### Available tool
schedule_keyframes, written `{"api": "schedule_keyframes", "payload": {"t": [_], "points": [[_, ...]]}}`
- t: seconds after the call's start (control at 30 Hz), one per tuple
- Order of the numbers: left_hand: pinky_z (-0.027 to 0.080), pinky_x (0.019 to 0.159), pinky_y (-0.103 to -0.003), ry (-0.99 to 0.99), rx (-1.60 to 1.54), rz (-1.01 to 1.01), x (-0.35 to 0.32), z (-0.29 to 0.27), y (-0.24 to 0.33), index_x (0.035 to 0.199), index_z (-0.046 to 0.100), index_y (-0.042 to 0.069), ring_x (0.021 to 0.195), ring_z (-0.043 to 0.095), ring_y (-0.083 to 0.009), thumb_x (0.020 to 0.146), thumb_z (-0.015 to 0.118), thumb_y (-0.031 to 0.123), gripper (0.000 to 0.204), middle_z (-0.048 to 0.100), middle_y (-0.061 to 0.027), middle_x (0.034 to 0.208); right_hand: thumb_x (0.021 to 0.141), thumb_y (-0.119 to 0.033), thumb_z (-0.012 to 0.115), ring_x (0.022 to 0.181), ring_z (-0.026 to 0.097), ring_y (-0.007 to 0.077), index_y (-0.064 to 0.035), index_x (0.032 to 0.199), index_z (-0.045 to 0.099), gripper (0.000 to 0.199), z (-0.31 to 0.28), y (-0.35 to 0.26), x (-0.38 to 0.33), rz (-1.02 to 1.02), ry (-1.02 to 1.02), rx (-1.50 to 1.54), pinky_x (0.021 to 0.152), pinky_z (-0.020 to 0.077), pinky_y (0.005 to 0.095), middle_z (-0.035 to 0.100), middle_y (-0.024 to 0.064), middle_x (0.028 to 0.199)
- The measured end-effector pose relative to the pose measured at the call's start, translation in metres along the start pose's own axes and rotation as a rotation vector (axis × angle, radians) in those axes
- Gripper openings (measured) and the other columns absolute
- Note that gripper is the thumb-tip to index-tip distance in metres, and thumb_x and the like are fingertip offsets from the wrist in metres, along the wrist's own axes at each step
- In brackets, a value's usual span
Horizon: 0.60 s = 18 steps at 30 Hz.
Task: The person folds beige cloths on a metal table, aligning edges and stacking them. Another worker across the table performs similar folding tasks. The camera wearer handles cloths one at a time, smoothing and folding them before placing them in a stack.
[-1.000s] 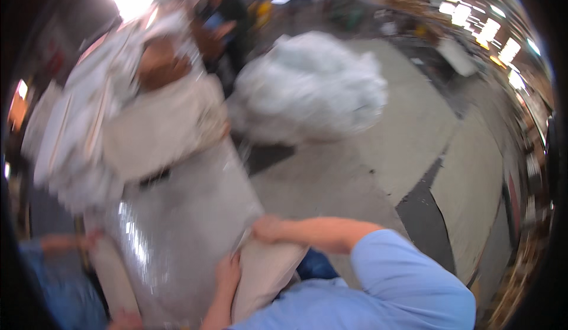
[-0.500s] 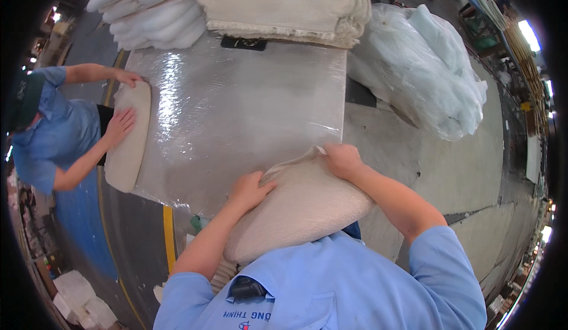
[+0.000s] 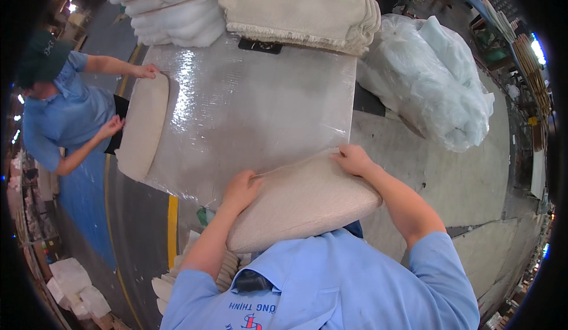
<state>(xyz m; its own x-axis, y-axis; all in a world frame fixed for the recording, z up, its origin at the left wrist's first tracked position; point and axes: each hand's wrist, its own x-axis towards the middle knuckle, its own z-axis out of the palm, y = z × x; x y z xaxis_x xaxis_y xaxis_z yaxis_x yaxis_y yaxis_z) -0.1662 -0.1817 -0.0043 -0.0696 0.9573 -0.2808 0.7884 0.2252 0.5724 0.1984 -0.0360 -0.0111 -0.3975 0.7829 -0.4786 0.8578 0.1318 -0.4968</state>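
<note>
A plump beige cushion point(image 3: 305, 203) leans against my body at the near edge of the table. Its far edge runs in a nearly straight line between my two hands. My left hand point(image 3: 241, 191) grips the left part of that edge, thumb on top and fingers curled around. At the far right corner my right hand point(image 3: 354, 159) pinches the fabric. The cushion's underside is hidden.
A plastic-wrapped table point(image 3: 266, 105) lies ahead. It bears stacked beige covers point(image 3: 302, 13), white inserts point(image 3: 177, 10) and a dark flat object point(image 3: 260, 46). On the left a co-worker point(image 3: 74, 111) handles another beige cushion point(image 3: 145, 126). A big plastic-wrapped bundle point(image 3: 426, 81) sits right.
The cushion's far edge, gaping and wavy before, is now drawn straight and nearly closed between my hands. The co-worker's near hand has lifted off the other cushion.
</note>
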Motion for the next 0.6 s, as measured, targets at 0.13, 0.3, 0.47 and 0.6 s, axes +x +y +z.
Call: {"api": "schedule_keyframes", "payload": {"t": [0.13,0.3,0.47,0.6], "points": [[0.054,0.089,-0.047,0.218,-0.020,-0.547,-0.074,-0.027,-0.058,0.116,0.068,0.003,0.099,0.073,-0.0356,0.099,0.066,0.033,0.034,0.074,-0.0189,0.113,0.093,-0.046,0.070,0.090,0.071,0.0405,-0.0052,0.100,0.075,0.042,-0.013,0.013,-0.026,-0.013,-0.134,0.100,0.080,0.0537,0.0485,0.075,0.0200,0.097],[0.055,0.094,-0.047,-0.071,-1.029,-0.621,-0.169,0.008,-0.036,0.135,0.063,0.010,0.110,0.070,-0.0281,0.096,0.071,0.040,0.049,0.071,-0.0076,0.128,0.093,-0.048,0.072,0.091,0.072,0.0340,-0.0027,0.097,0.076,0.046,-0.017,-0.012,-0.011,0.062,-0.372,-0.106,0.082,0.0550,0.0447,0.077,0.0172,0.095],[0.054,0.099,-0.048,0.159,-1.651,-0.638,-0.121,0.070,0.009,0.146,0.055,0.015,0.122,0.064,-0.0267,0.097,0.070,0.046,0.060,0.065,-0.0047,0.138,0.097,-0.049,0.067,0.100,0.071,0.0373,-0.0032,0.111,0.074,0.049,0.018,-0.092,0.013,-0.098,-0.400,-0.197,0.089,0.0553,0.0467,0.076,0.0209,0.105],[0.049,0.104,-0.050,0.235,-1.639,-0.590,-0.066,0.059,0.039,0.154,0.047,0.016,0.133,0.057,-0.0265,0.098,0.069,0.047,0.068,0.059,-0.0066,0.147,0.102,-0.048,0.062,0.107,0.070,0.0374,-0.0028,0.123,0.069,0.051,0.036,-0.114,-0.001,-0.224,-0.039,0.136,0.095,0.0540,0.0453,0.074,0.0233,0.114]]}}
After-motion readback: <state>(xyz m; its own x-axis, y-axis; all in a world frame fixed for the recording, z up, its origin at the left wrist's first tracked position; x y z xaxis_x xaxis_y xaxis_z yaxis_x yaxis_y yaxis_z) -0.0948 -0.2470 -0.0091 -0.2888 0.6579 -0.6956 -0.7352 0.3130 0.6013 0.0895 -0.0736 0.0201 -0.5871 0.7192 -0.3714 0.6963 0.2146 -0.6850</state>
